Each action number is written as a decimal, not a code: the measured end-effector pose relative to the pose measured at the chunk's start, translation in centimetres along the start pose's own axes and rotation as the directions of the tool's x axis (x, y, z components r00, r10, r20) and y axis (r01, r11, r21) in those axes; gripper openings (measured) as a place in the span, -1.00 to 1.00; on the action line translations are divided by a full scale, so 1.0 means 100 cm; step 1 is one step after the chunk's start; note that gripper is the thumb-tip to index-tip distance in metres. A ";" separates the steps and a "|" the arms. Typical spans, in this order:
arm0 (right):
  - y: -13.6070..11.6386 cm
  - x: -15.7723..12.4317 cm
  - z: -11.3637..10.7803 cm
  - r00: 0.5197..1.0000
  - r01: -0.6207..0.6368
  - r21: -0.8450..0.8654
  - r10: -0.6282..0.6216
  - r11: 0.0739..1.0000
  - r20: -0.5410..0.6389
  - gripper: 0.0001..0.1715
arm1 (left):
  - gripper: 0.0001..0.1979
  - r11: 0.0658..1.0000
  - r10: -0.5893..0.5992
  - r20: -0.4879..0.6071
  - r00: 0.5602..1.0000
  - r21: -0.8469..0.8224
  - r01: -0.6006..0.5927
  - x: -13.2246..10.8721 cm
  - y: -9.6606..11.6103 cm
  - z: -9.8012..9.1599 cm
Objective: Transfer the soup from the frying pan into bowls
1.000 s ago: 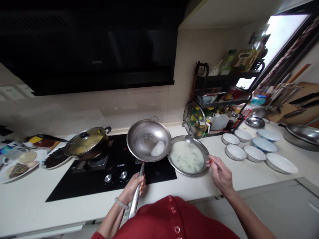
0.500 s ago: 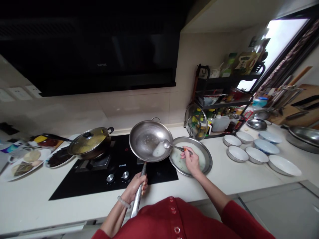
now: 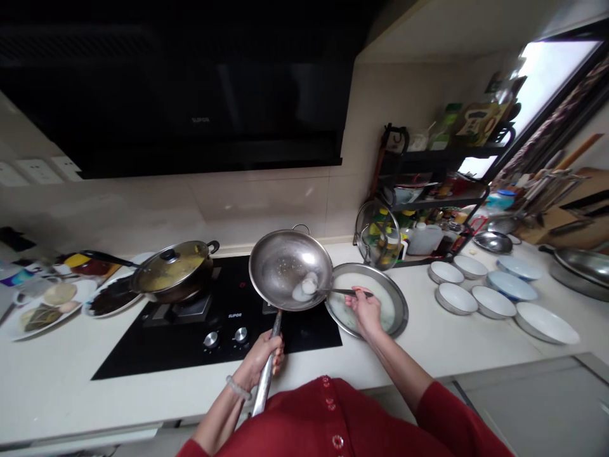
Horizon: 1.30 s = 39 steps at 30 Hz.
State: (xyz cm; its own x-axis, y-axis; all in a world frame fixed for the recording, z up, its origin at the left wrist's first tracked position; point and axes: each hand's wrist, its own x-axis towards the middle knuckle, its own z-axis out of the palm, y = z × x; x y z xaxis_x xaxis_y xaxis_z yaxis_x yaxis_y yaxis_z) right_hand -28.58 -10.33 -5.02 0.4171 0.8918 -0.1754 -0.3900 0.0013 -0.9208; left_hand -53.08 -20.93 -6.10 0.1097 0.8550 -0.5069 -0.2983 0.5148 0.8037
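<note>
My left hand (image 3: 265,353) is wrapped round the long metal handle of a wok (image 3: 273,266), which is tilted toward the right above the stove. A small pool of whitish liquid (image 3: 299,294) lies low on the wok's right side. With my right hand (image 3: 364,310) I grip the dark handle of a ladle (image 3: 309,285), its bowl down in the wok at that liquid. Under my right hand stands a wide metal basin (image 3: 403,312) of cloudy white soup with green bits. The wok's edge overlaps the basin's left rim.
A lidded pan (image 3: 172,273) sits on the left burner, with plates of food (image 3: 80,298) beside it. Several bowls (image 3: 457,298) stand on the right counter. Behind the basin are a glass lid (image 3: 378,235) and a seasoning rack (image 3: 438,206).
The ladle bowl has moved slightly left and down into the liquid in the wok, and its handle lies flatter. My left hand keeps its hold on the wok. The camera view has shifted slightly.
</note>
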 end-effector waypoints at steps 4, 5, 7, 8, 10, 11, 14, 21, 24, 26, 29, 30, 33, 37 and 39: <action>-0.015 -0.006 -0.009 0.999 0.027 0.027 -0.027 0.999 0.021 -0.75 | -0.75 1.000 0.003 0.006 1.000 0.001 -0.003 0.001 -0.001 -0.001; -0.020 -0.008 -0.012 0.999 0.041 0.027 -0.042 0.999 0.025 -0.74 | -0.75 1.000 0.004 0.007 1.000 0.003 -0.004 0.001 -0.002 -0.001; -0.028 -0.011 -0.019 0.997 0.066 0.023 -0.067 0.998 0.024 -0.72 | -0.75 1.000 0.004 0.004 1.000 0.004 -0.004 0.002 -0.003 -0.002; -0.033 -0.012 -0.023 0.997 0.075 0.019 -0.076 0.997 0.014 -0.71 | -0.75 1.000 0.003 0.003 1.000 0.002 -0.003 0.002 -0.004 -0.002; -0.041 -0.013 -0.033 0.996 0.091 0.009 -0.091 0.996 -0.009 -0.70 | -0.75 1.000 0.003 0.004 1.000 0.000 -0.003 0.002 -0.005 -0.002; -0.045 -0.014 -0.038 0.995 0.101 0.001 -0.101 0.995 -0.022 -0.69 | -0.75 1.000 0.008 0.008 1.000 0.001 -0.008 0.003 -0.005 -0.002; -0.055 -0.015 -0.059 0.988 0.144 -0.044 -0.146 0.989 -0.054 -0.64 | -0.76 0.999 0.044 0.025 0.999 0.015 -0.045 0.002 -0.004 -0.001; -0.061 -0.030 -0.116 0.917 0.375 -0.427 -0.397 0.823 0.040 -0.64 | -0.76 0.997 0.075 0.073 0.995 -0.002 -0.075 -0.002 -0.004 -0.002; -0.054 -0.036 -0.135 0.794 0.599 -0.565 -0.511 0.567 0.330 -0.69 | -0.79 0.993 0.116 0.082 0.990 0.008 -0.117 0.000 -0.007 -0.001; -0.050 -0.039 -0.142 0.671 0.734 -0.558 -0.547 0.388 0.502 -0.74 | -0.79 0.991 0.135 0.084 0.987 0.008 -0.136 0.001 -0.008 -0.001; -0.047 -0.040 -0.146 0.504 0.846 -0.509 -0.546 0.157 0.669 -0.72 | -0.79 0.988 0.148 0.085 0.985 0.022 -0.150 0.000 -0.006 -0.003; -0.048 -0.040 -0.146 0.468 0.861 -0.500 -0.536 0.096 0.702 -0.70 | -0.79 0.987 0.152 0.089 0.984 0.032 -0.156 -0.001 -0.005 -0.005; -0.054 -0.038 -0.144 0.404 0.872 -0.488 -0.501 -0.044 0.766 -0.67 | -0.78 0.982 0.169 0.115 0.979 0.062 -0.176 -0.008 0.000 -0.011; -0.065 -0.037 -0.138 0.391 0.872 -0.484 -0.491 -0.074 0.779 -0.69 | -0.76 0.980 0.173 0.165 0.971 0.069 -0.186 -0.016 0.009 -0.014; -0.070 -0.040 -0.129 0.429 0.863 -0.505 -0.554 0.017 0.714 -0.71 | -0.76 0.978 0.175 0.185 0.967 0.077 -0.192 -0.018 0.013 -0.013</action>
State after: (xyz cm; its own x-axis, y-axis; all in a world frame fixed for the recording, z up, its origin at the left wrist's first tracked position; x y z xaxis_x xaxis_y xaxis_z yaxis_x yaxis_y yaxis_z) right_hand -16.89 -19.79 -2.36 -0.1910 0.7044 0.6837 0.7681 0.5409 -0.3427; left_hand -54.90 -21.89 -4.60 0.2291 0.9286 -0.2918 -0.2402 0.3444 0.9076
